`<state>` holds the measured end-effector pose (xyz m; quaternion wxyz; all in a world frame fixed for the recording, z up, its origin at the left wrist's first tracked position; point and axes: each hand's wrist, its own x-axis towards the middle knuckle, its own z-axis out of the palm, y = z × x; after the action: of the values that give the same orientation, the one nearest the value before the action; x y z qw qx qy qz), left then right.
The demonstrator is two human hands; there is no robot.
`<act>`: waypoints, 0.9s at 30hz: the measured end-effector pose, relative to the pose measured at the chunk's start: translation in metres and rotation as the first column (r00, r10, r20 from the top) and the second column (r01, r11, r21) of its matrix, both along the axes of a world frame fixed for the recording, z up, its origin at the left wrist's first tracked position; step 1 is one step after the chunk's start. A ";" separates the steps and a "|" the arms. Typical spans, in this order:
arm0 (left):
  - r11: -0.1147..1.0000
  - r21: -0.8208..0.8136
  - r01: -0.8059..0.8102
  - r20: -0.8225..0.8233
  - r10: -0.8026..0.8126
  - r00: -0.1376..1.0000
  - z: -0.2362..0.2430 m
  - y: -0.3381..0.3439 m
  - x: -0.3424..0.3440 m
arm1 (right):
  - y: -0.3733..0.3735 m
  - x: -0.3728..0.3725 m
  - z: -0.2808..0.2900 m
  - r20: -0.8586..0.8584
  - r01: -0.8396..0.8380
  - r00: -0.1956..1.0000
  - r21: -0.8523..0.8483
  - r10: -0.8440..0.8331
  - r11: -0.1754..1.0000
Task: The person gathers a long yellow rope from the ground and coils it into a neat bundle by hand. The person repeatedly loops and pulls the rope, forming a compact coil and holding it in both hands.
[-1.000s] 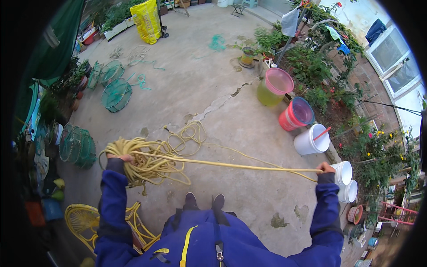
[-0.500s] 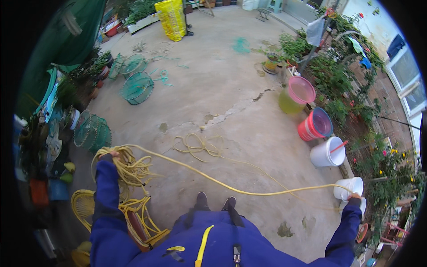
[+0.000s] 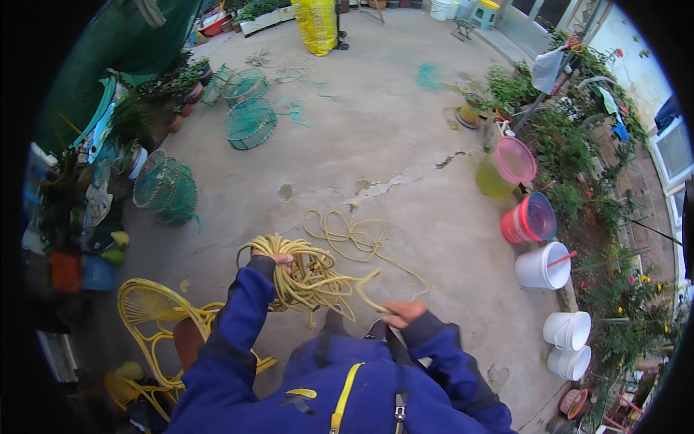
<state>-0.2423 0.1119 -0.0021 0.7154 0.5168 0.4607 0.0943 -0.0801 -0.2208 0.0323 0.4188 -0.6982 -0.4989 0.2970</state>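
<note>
A thick looped bundle of yellow rope (image 3: 308, 286) hangs from my left hand (image 3: 280, 262), whose fingers are closed round it below my chest camera's view of the yard. My right hand (image 3: 406, 312) grips a single strand of the same rope just right of the bundle, fingers wrapped on it. More loose yellow rope (image 3: 345, 239) lies in loops on the concrete beyond the bundle, one line trailing toward my right side. My feet are partly hidden beneath the coil and my blue jacket.
A yellow cane chair (image 3: 148, 315) stands at lower left, near green net traps (image 3: 163, 188). More traps (image 3: 249, 124) and a yellow bag on a trolley (image 3: 314, 25) are farther ahead. Buckets (image 3: 542, 264) line a planted bed (image 3: 567, 170) on the right. Green sheeting (image 3: 108, 47) hangs at upper left.
My right hand has swung in from the far right to beside the bundle, so the stretched rope is now slack. My left hand and the coil have moved toward the middle. The view has shifted.
</note>
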 end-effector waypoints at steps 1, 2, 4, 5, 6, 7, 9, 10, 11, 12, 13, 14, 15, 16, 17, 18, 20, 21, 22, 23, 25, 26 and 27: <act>0.999 -0.019 0.044 0.035 -0.043 0.998 0.003 -0.014 0.008 | 0.017 -0.007 -0.004 0.059 -0.041 0.997 -0.013 0.041 0.999; 0.995 -0.075 0.067 0.059 -0.063 0.996 0.006 -0.027 0.016 | 0.032 -0.011 -0.008 0.100 -0.092 0.990 -0.048 0.096 0.995; 0.980 -0.068 0.188 0.174 -0.174 0.969 0.010 -0.050 0.029 | 0.054 -0.019 -0.010 0.197 -0.132 0.969 -0.103 0.150 0.986; 0.969 -0.079 0.236 0.222 -0.214 0.951 0.012 -0.059 0.034 | 0.061 -0.020 -0.007 0.196 -0.151 0.966 -0.117 0.171 0.982; 0.959 -0.088 0.269 0.266 -0.238 0.934 0.013 -0.068 0.038 | 0.066 -0.021 -0.003 0.191 -0.173 0.961 -0.156 0.201 0.973; 0.948 -0.096 0.304 0.309 -0.262 0.914 0.013 -0.075 0.042 | 0.069 -0.020 0.003 0.181 -0.191 0.954 -0.241 0.237 0.952; 0.899 -0.185 0.398 0.233 -0.354 0.906 0.014 -0.084 0.045 | 0.069 -0.015 0.017 0.149 -0.196 0.961 -0.224 0.233 0.955; 0.894 -0.095 0.437 0.338 -0.384 0.859 0.014 -0.090 0.046 | 0.069 -0.011 0.024 0.139 -0.214 0.958 -0.229 0.249 0.950; 0.896 -0.023 0.443 0.403 -0.398 0.825 0.014 -0.097 0.047 | 0.064 -0.008 0.031 0.069 -0.176 0.978 -0.212 0.195 0.961; 0.890 0.021 0.456 0.434 -0.419 0.798 0.015 -0.104 0.051 | 0.061 -0.003 0.037 0.002 -0.156 0.987 -0.215 0.160 0.964; 0.863 -0.033 0.504 0.435 -0.441 0.785 0.018 -0.107 0.052 | 0.057 0.000 0.041 -0.068 -0.160 0.986 -0.177 0.150 0.971; 0.864 0.008 0.504 0.456 -0.452 0.767 0.021 -0.112 0.055 | 0.053 0.004 0.045 -0.131 -0.144 0.983 -0.148 0.125 0.978; 0.861 0.035 0.507 0.464 -0.464 0.755 0.025 -0.117 0.058 | 0.052 0.005 0.048 -0.020 -0.081 0.997 -0.116 0.079 0.990; 0.858 0.064 0.509 0.482 -0.473 0.737 0.030 -0.121 0.061 | 0.049 0.006 0.050 0.095 -0.050 0.994 -0.089 0.058 0.995; 0.851 0.068 0.521 0.520 -0.476 0.709 0.034 -0.123 0.067 | 0.047 0.007 0.052 0.216 -0.025 0.976 -0.070 0.040 0.997; 0.843 0.053 0.535 0.497 -0.488 0.718 0.039 -0.124 0.071 | 0.045 0.008 0.053 0.333 -0.004 0.943 -0.051 0.021 0.999; 0.833 0.038 0.553 0.473 -0.502 0.724 0.049 -0.125 0.078 | 0.041 0.007 0.055 0.262 0.167 0.956 -0.101 -0.136 0.981; 0.830 0.110 0.546 0.430 -0.535 0.727 0.053 -0.125 0.079 | 0.038 0.007 0.056 0.193 0.225 0.961 -0.139 -0.196 0.964; 0.809 0.121 0.576 0.416 -0.568 0.710 0.055 -0.126 0.081 | 0.035 0.008 0.057 0.123 0.275 0.959 -0.181 -0.256 0.944; 0.781 0.117 0.614 0.387 -0.605 0.696 0.057 -0.126 0.081 | 0.034 0.009 0.057 0.081 0.334 0.942 -0.235 -0.324 0.913; 0.762 0.133 0.634 0.314 -0.639 0.703 0.059 -0.128 0.081 | 0.028 0.016 0.055 0.112 0.290 0.956 -0.215 -0.271 0.932; 0.746 0.177 0.642 0.304 -0.662 0.686 0.060 -0.127 0.080 | 0.023 0.021 0.052 0.101 0.264 0.963 -0.168 -0.250 0.950; 0.744 0.208 0.635 0.288 -0.667 0.687 0.061 -0.125 0.078 | 0.017 0.030 0.049 0.001 0.209 0.978 -0.100 -0.210 0.973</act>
<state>-0.1639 -0.0127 0.0593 0.7465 0.6539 0.1095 -0.0561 -0.0505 -0.2041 0.0810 0.4145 -0.7657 -0.4050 0.2790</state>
